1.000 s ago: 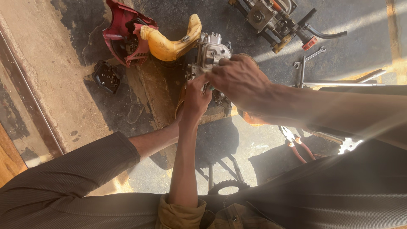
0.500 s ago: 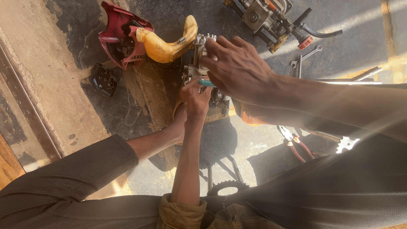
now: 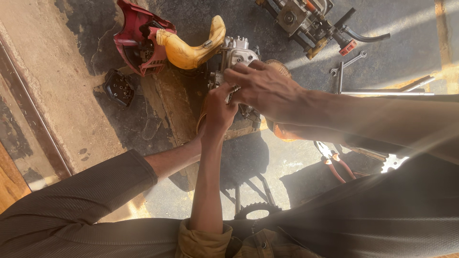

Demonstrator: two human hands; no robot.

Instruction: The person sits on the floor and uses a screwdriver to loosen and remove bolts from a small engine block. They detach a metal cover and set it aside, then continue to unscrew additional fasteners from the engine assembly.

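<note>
Far left on the stained floor lies a small black cover [image 3: 118, 87], then a red housing [image 3: 138, 40] with a yellow handle [image 3: 191, 45] resting against it. Next comes the small grey engine [image 3: 236, 50], sitting on a wooden block [image 3: 177, 102] at the middle of the floor. The left hand [image 3: 217, 112] reaches up from below, fingers pressed together against the engine's near side; what they pinch, I cannot tell. The right hand [image 3: 265, 88] lies over the engine's top, fingers curled down onto it. Both hands crowd one spot, so a small part could slip loose and drop into the grime. Further right lie red-handled pliers [image 3: 334, 165], a spanner [image 3: 348, 63] and another machine assembly [image 3: 311, 21].
</note>
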